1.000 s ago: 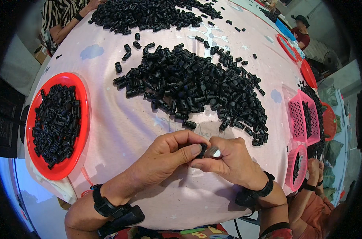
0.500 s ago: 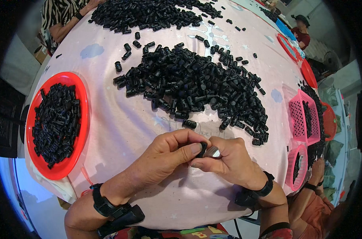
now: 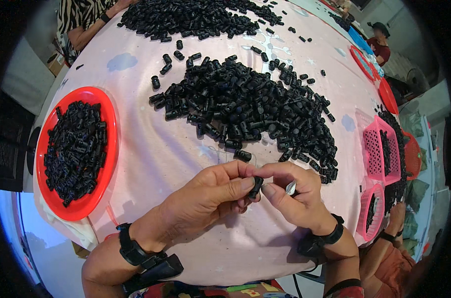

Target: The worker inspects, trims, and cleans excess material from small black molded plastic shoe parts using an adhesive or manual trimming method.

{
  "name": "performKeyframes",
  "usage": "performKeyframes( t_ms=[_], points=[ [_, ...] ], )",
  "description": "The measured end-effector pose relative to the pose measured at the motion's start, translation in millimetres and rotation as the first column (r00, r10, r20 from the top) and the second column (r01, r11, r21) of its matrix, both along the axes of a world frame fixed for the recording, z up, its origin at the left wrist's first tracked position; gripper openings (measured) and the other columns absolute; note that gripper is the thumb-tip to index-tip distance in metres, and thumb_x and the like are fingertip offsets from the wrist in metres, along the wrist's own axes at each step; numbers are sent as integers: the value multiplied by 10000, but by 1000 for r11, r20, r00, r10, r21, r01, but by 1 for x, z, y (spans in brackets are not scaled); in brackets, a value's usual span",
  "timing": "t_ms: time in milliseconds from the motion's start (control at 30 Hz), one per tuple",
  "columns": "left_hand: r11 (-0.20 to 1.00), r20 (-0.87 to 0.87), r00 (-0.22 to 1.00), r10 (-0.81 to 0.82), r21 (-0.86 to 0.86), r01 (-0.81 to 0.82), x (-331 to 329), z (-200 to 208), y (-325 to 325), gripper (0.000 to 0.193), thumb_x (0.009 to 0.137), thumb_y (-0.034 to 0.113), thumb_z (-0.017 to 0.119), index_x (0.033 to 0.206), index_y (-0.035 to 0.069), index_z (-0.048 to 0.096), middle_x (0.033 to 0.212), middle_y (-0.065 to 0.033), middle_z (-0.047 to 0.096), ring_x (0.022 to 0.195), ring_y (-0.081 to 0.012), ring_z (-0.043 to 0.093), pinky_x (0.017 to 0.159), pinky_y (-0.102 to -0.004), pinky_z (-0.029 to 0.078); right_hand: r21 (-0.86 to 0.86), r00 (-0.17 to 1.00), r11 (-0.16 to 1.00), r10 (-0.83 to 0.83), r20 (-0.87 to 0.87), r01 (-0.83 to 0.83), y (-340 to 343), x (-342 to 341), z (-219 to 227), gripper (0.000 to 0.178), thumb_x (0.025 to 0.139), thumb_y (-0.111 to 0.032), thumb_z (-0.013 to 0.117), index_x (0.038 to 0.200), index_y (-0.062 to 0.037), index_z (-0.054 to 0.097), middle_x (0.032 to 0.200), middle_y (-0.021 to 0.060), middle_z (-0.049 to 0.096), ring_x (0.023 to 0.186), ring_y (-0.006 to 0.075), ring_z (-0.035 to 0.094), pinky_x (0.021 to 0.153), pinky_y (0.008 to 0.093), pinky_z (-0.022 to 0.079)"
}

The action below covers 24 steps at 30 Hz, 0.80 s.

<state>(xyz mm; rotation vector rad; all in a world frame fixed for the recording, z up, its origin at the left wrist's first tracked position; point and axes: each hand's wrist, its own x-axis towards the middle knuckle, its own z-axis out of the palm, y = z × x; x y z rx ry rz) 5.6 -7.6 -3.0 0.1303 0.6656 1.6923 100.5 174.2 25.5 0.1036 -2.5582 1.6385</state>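
Observation:
My left hand pinches a small black plastic cord lock between thumb and fingers, above the near part of the table. Close beside it, my right hand has a small shiny metal piece tucked in its curled fingers; its kind cannot be made out. The right index fingertip reaches the top of the cord lock, and the right thumb is next to it. Just beyond both hands lies a big pile of similar black cord locks, with a single loose one at its near edge.
A red tray of black pieces stands at the left. Pink baskets and red trays line the right side. Another black pile lies at the far end. Other people sit around the pink cloth-covered table.
The metal piece has swung away from the cord lock into my right hand's curled fingers. My right index finger and thumb have moved to the cord lock. The view has shifted slightly.

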Motion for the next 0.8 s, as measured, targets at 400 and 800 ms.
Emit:
performKeyframes(
  t_ms=[400, 800],
  points=[
    [990, -158, 986, -57, -139, 35, -2, 12, -1, 227, 924, 203, 603, 1080, 41, 578, 885, 2, 608, 768, -29, 517, 691, -166, 425, 7, 998, 998, 55, 43, -55, 7, -2, 3, 202, 806, -70, 679, 996, -26, 626, 893, 68, 680, 716, 113, 629, 640, 234, 488],
    [990, -316, 947, -56, -138, 12, -4, 11, -2, 266, 934, 170, 559, 1150, 15, 573, 936, -22, 638, 812, -45, 531, 751, -198, 442, -3, 998, 1000, 24, 52, -24, 4, -2, -1, 145, 843, -71, 648, 970, -20, 599, 827, 74, 690, 708, 108, 649, 623, 232, 497]
  ],
)
